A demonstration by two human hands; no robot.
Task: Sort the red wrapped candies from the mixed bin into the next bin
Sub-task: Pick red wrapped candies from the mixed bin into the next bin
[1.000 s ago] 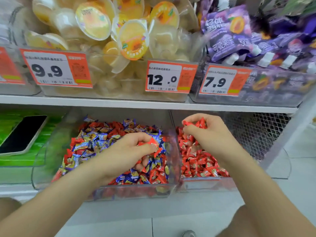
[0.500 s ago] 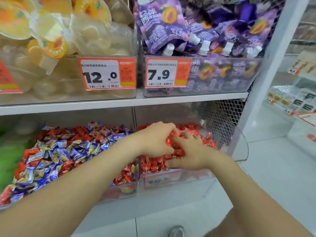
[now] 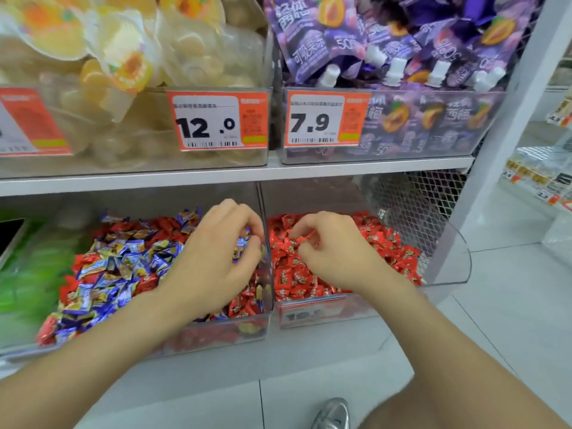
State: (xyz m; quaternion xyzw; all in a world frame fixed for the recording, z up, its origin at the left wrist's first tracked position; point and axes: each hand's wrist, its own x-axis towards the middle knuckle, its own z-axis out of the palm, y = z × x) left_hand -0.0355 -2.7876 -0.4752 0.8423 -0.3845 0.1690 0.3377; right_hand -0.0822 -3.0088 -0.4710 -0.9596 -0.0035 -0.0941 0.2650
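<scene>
2 clear plastic bins, mixed bin (image 3: 216,334) of crinkly blue and red wrappers, next bin (image 3: 450,258) heaped with red wrapped candies (image 3: 387,243), left hand (image 3: 213,258) and right hand (image 3: 334,249) curled over one each, grips unclear

Lower left, the mixed bin (image 3: 244,331) holds blue-purple and red wrappers (image 3: 123,261) jumbled; the next bin (image 3: 455,261) beside it holds only red ones. Above: orange-and-white price tags (image 3: 218,120) with black numerals, pale yellow jelly cups (image 3: 123,57), purple pouches (image 3: 312,35) with white caps.
</scene>
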